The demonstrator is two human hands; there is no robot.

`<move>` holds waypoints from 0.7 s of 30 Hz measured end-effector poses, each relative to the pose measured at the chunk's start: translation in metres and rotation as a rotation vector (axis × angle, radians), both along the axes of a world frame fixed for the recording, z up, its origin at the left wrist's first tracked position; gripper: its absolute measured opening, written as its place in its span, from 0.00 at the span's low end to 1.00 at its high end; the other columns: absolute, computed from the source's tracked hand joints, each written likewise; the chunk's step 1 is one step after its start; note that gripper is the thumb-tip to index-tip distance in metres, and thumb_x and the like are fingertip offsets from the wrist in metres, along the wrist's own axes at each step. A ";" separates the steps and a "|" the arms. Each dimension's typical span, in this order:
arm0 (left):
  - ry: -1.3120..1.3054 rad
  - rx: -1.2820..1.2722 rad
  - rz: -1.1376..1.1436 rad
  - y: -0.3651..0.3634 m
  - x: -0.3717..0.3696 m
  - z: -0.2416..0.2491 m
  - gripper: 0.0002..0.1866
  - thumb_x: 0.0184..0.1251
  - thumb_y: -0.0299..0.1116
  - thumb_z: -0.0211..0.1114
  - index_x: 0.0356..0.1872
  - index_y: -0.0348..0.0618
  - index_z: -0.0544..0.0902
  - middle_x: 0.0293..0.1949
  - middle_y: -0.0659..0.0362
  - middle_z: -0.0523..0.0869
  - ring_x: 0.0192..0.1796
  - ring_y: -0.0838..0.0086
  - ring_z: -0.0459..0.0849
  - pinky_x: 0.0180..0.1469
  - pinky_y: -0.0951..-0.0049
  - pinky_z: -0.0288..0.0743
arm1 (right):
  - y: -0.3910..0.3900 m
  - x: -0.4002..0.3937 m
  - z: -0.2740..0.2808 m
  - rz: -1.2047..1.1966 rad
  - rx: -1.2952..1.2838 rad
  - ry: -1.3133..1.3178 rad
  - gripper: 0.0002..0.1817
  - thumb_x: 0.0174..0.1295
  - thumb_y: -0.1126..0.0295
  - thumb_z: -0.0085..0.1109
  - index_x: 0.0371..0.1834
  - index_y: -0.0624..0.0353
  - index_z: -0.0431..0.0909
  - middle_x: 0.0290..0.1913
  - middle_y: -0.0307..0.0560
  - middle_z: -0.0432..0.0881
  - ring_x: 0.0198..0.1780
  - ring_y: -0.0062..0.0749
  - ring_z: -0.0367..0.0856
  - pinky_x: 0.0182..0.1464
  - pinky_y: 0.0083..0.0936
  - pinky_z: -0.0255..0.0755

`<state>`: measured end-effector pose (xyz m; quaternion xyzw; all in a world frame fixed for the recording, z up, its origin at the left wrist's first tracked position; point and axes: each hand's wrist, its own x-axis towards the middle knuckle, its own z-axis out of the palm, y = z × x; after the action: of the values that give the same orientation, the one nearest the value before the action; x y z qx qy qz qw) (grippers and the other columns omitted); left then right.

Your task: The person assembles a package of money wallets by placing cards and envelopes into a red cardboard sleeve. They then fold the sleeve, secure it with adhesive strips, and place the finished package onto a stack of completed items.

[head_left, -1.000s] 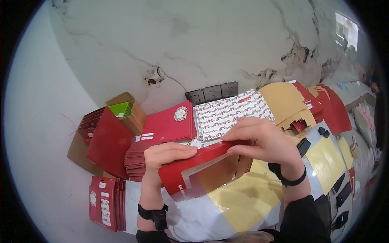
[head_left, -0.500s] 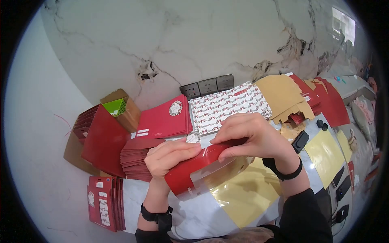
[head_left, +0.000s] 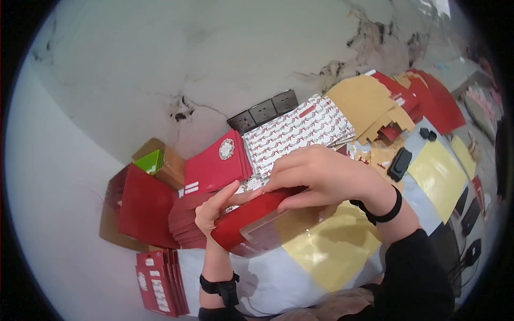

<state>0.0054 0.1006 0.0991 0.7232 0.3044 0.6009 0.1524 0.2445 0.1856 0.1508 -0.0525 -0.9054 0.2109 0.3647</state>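
Note:
A red folder (head_left: 231, 231) with a clear window is bent between my two hands above the table. My left hand (head_left: 217, 207) is at its upper left end, thumb raised and fingers behind the edge. On the folder's top edge, my right hand (head_left: 316, 174) pinches with thumb in front and fingers behind. Just beyond my hands lie a stack of red folders with a white round label (head_left: 211, 166) and a stack of white patterned sheets (head_left: 300, 131). A yellow sheet (head_left: 332, 249) lies under my right forearm.
At the left are a cardboard box (head_left: 174, 163) with a green basket (head_left: 150, 161), a pile of red pieces (head_left: 184, 222) and packed red folders (head_left: 156, 283). Brown paper (head_left: 360, 101), a black device (head_left: 399, 164) and another yellow sheet (head_left: 439, 176) lie at the right.
My left thumb has lifted off the folder and points up. The folder and both hands have shifted slightly in view, and the camera view has turned.

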 end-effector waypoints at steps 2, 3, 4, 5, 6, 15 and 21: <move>-0.016 -0.027 0.062 -0.001 0.002 0.003 0.22 0.65 0.27 0.68 0.60 0.32 0.78 0.43 0.42 0.90 0.46 0.60 0.91 0.52 0.68 0.83 | 0.000 0.002 0.000 0.020 -0.014 -0.062 0.16 0.54 0.62 0.69 0.43 0.59 0.85 0.37 0.46 0.83 0.40 0.45 0.84 0.41 0.37 0.77; 0.006 -0.031 0.050 0.000 0.003 0.004 0.22 0.65 0.27 0.68 0.60 0.32 0.78 0.43 0.42 0.90 0.46 0.60 0.91 0.52 0.68 0.83 | 0.000 0.003 0.000 0.008 -0.019 -0.040 0.16 0.54 0.62 0.69 0.43 0.59 0.85 0.37 0.46 0.83 0.40 0.45 0.84 0.41 0.37 0.77; -0.012 -0.029 0.065 0.000 0.003 0.004 0.21 0.65 0.27 0.68 0.58 0.31 0.79 0.42 0.41 0.90 0.45 0.59 0.91 0.53 0.65 0.83 | 0.001 0.004 0.000 0.006 0.017 -0.032 0.16 0.54 0.62 0.69 0.43 0.59 0.85 0.37 0.46 0.83 0.40 0.45 0.84 0.41 0.37 0.77; -0.030 -0.028 0.080 -0.001 0.004 0.002 0.20 0.65 0.26 0.68 0.57 0.30 0.80 0.42 0.41 0.90 0.45 0.59 0.91 0.55 0.63 0.83 | 0.001 0.004 -0.001 0.004 0.052 -0.023 0.16 0.54 0.61 0.69 0.42 0.58 0.86 0.38 0.46 0.83 0.40 0.45 0.84 0.41 0.38 0.77; -0.057 -0.062 0.139 -0.004 0.004 -0.001 0.16 0.65 0.28 0.68 0.51 0.29 0.83 0.41 0.39 0.90 0.44 0.57 0.92 0.60 0.53 0.80 | 0.002 0.004 -0.002 -0.006 0.044 -0.001 0.16 0.54 0.61 0.69 0.42 0.58 0.86 0.38 0.46 0.83 0.40 0.45 0.84 0.41 0.38 0.77; 0.053 -0.009 -0.002 -0.002 0.003 0.006 0.15 0.61 0.33 0.70 0.43 0.30 0.87 0.41 0.42 0.90 0.46 0.56 0.91 0.61 0.44 0.77 | 0.001 0.010 0.001 -0.073 0.153 -0.088 0.10 0.54 0.64 0.70 0.38 0.53 0.86 0.32 0.40 0.82 0.35 0.41 0.83 0.35 0.34 0.75; -0.276 -0.321 -0.305 -0.009 -0.060 0.027 0.18 0.59 0.19 0.58 0.50 0.24 0.83 0.51 0.37 0.86 0.52 0.52 0.88 0.61 0.53 0.80 | 0.007 0.020 0.006 -0.189 0.152 0.006 0.09 0.53 0.64 0.70 0.37 0.52 0.87 0.31 0.38 0.82 0.33 0.38 0.84 0.33 0.33 0.75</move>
<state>-0.0548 0.0921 0.1265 0.6383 0.2596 0.6081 0.3943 0.2650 0.1923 0.1563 -0.1091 -0.9088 0.1064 0.3884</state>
